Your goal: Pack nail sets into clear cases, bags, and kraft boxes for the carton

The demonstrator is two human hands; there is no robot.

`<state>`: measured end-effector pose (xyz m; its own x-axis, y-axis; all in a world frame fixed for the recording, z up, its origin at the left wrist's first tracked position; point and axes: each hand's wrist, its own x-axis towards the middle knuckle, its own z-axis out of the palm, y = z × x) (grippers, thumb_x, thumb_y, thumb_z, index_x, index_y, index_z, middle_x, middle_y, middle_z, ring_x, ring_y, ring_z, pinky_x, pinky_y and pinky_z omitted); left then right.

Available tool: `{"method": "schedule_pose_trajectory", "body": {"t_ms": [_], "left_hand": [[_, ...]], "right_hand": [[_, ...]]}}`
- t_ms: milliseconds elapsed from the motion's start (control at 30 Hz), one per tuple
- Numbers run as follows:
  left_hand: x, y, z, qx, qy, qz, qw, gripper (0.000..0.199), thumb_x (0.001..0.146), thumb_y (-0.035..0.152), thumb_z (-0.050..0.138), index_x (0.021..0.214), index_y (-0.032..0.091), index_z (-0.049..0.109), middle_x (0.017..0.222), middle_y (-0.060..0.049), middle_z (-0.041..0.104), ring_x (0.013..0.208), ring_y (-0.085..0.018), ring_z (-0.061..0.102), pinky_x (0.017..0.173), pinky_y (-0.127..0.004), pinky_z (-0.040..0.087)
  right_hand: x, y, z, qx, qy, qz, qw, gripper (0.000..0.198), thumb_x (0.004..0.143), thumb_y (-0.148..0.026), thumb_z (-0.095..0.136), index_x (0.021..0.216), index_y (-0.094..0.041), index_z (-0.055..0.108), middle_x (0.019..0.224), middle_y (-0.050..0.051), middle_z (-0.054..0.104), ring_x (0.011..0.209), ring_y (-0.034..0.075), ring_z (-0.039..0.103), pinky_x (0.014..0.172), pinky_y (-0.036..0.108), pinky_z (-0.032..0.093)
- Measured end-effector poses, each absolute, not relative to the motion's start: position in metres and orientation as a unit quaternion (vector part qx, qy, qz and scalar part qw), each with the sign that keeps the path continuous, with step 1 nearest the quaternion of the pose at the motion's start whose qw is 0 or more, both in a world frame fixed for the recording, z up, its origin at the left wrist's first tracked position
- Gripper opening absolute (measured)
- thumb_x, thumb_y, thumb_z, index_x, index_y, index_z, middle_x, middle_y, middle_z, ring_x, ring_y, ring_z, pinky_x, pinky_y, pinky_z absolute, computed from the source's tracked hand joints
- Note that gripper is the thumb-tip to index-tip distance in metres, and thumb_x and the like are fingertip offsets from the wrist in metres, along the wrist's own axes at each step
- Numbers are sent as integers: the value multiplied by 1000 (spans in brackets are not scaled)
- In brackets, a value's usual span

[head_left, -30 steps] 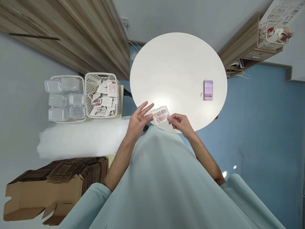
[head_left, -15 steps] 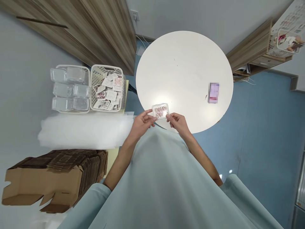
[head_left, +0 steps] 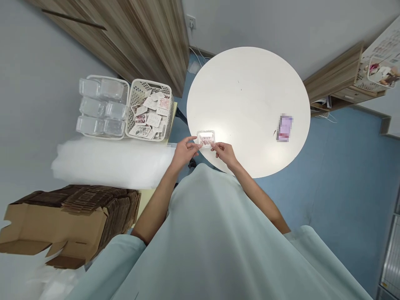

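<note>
Between my two hands is a small clear plastic case with a card of pink press-on nails inside. It is over the near left edge of the round white table. My left hand pinches the case's lower left corner, thumb in front and a finger stretched along the left side. My right hand grips the lower right corner between thumb and fingers. The nails sit in rows, and my thumbs cover part of the lower edge.
At the left, a basket holds many nail cards beside another of clear plastic boxes. Below lie a white foam-like roll and stacked flat cardboard boxes. A blurred purple item rests on the table's right.
The case has tilted in my hands, its nails now lower in the case with a white strip above. The whole view has shifted slightly; both hands still hold the corners.
</note>
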<state>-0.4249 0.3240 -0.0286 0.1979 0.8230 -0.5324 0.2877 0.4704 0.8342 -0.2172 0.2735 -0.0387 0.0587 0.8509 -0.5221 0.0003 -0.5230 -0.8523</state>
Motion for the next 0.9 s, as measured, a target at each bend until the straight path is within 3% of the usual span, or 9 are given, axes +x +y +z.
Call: {"method": "schedule_pose_trajectory", "body": {"t_ms": [133,233,500,733,900], "left_hand": [[-419,339,-69,482,638,152,581,45,82,42,82,118,17,69,91,-6,80,65,-18,70,65,-31,55],[-412,344,-99,491,666,93,554,36,87,36,77,117,18,70,85,-5,79,68,-20,73,68,-30,56],[-404,336,-126,533,674,33,510,32,95,36,70,123,20,72,92,-4,82,72,-20,75,78,-31,55],[-407,332,-117,595,659,15,459,37,98,39,63,130,21,72,102,-7,82,98,-28,76,91,-36,55],[-436,317,-96,601,667,49,438,38,100,42,59,131,24,71,113,-6,82,111,-31,73,98,-39,54]], "right_hand": [[-220,288,-81,-662,-327,604,301,36,96,-51,70,82,-18,74,100,7,80,59,10,58,56,24,45],[-222,293,-106,-690,-319,596,260,36,100,-42,66,74,-17,72,97,8,81,57,9,58,56,24,46],[-224,284,-137,-735,-322,563,201,40,101,-41,65,69,-19,72,77,5,79,55,11,61,60,24,48],[-220,284,-123,-764,-360,517,137,47,101,-46,64,61,-20,66,81,5,81,58,13,67,67,25,51],[-220,280,-91,-759,-398,496,142,41,99,-50,65,69,-21,63,85,5,81,62,15,70,70,27,52]]}}
